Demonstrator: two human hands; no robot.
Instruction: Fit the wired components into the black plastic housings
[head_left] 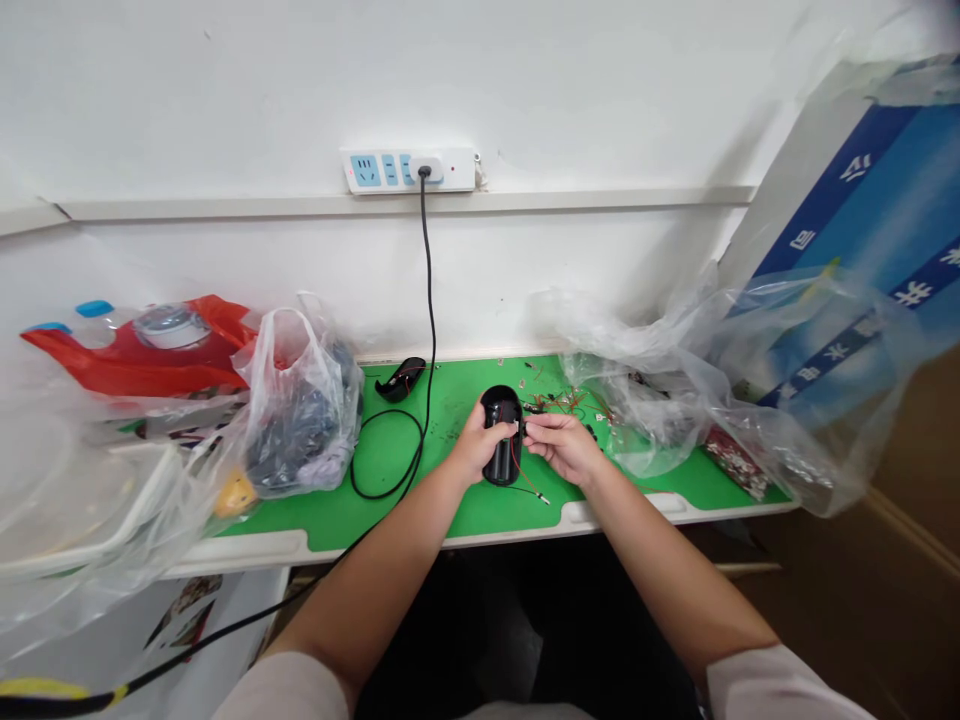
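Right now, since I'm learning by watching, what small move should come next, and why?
Probably have the right hand tuck in the red wire while the left hand steadies the black casing: the wire trails past the casing's edge over the green tabletop, and the right hand is close by.

Both forearms (pixel 409 525) angle inward, the left hand (pixel 474 440) curled with thumb (pixel 501 432) extended, the right hand (pixel 562 447) pinching.

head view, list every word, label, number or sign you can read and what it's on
"公", apparently, tilted, on the tall blue-and-white printed panel.
"井", probably, on the same panel; its other characters are too blurred to read surely.
White rectangular power strip: no readable lettering.
Black rounded plastic housing: any marking is too small to read.
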